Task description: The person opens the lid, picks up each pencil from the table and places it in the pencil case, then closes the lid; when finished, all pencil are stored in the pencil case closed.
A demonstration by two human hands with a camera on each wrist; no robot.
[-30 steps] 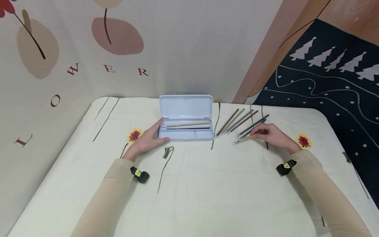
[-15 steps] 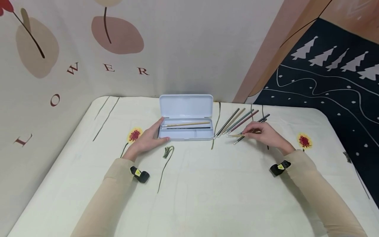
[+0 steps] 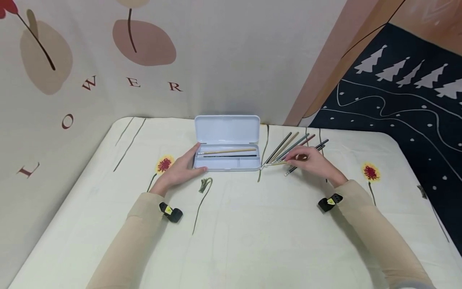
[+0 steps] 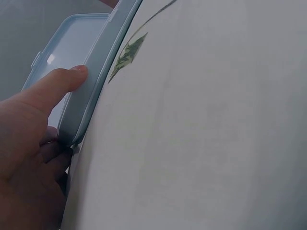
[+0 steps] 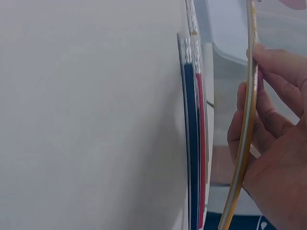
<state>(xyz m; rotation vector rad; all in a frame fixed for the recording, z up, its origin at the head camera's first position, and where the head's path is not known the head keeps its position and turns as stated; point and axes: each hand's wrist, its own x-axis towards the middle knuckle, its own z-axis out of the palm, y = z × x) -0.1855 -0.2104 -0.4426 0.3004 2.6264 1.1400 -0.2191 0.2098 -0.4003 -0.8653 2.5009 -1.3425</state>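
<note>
An open light-blue pencil case (image 3: 218, 163) lies on the cloth with its lid (image 3: 227, 129) raised. Inside are a yellow pencil (image 3: 227, 151) and a dark pencil (image 3: 238, 156). My left hand (image 3: 179, 169) holds the case's left end, thumb (image 4: 72, 79) on the front wall and fingers at the side. Between thumb and fingertips, my right hand (image 3: 310, 163) pinches a gold-yellow pencil (image 5: 248, 110), raised above the cloth just right of the case. Below that hand lie black pencils (image 3: 290, 171), partly covered by it.
Several loose pencils (image 3: 282, 143), black, tan, green and dark red, lie fanned out right of the case. A patterned curtain (image 3: 223, 60) stands behind the cloth-covered surface (image 3: 231, 241). Flower prints (image 3: 371, 171) on the cloth are flat.
My right hand has lifted the gold-yellow pencil from the black pencils and moved it left toward the case. The left hand and the case stay in place.
</note>
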